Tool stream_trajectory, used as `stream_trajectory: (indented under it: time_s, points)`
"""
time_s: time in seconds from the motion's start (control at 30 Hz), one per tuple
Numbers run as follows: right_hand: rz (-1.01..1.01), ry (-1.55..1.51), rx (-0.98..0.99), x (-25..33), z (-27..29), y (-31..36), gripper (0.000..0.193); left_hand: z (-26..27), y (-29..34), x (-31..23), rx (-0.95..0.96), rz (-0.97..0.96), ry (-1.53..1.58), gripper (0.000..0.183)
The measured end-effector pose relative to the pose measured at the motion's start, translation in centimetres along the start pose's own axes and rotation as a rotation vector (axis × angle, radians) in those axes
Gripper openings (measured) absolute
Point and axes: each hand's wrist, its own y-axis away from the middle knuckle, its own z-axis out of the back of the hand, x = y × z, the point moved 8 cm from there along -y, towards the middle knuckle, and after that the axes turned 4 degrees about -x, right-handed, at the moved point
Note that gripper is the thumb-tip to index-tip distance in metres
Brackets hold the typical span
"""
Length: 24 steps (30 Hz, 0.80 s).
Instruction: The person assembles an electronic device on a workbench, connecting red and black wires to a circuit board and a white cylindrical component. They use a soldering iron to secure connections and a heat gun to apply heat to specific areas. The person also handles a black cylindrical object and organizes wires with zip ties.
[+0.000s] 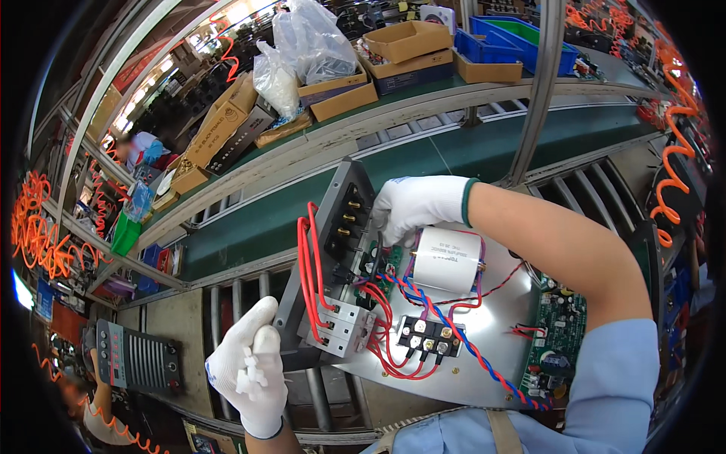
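Observation:
My left hand [249, 371], in a white glove, is beside the near-left end of a dark panel [291, 318]. Several small white plastic pieces [251, 378] lie in its curled palm. My gloved right hand [423, 206] reaches over the open unit to the panel's inner side, above a green circuit board [370, 261]. Its fingers are bent together, and their tips are partly hidden. Brass terminals [348, 218] stick out of the panel. Red wires [306, 257] run to a grey breaker [340, 329]. Next to the right hand sits a large white capacitor [448, 259].
Red wires join a black terminal block [429, 337] on the metal base plate [484, 363]; another green board [556, 333] is at right. A finned grey unit [140, 357] stands at left. Beyond the green conveyor [242, 234], a shelf holds cartons [408, 41] and blue bins [491, 47]. Orange coiled hoses [669, 159] hang at the sides.

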Motion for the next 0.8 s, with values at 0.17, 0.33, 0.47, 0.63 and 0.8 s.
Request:
stream_trajectory:
  time_s: [0.17, 0.33, 0.47, 0.63, 0.8]
  points:
    - [-0.073, -0.143, 0.025, -0.6, 0.0, 0.0, 0.046, -0.6, -0.2, -0.5, -0.003, 0.095, 0.195, 0.036]
    - [0.071, 0.585, -0.258, 6.8, 2.2, 5.7, 0.037, 2.4, 1.2, -1.8, 0.031, 0.020, 0.232, 0.032]
    - [0.418, -0.013, -0.442, 14.0, 0.9, 16.0, 0.038, 4.9, 5.2, -2.5, -0.024, 0.040, 0.487, 0.043]
    - [0.484, 0.100, -0.479, 14.6, -11.5, 24.8, 0.068, 0.0, 8.1, -3.2, -0.075, 0.308, 1.074, 0.061]
    - [0.323, -0.076, -0.607, 8.5, -20.4, 30.3, 0.068, -7.9, 15.0, -4.9, 0.503, 0.554, 1.270, 0.052]
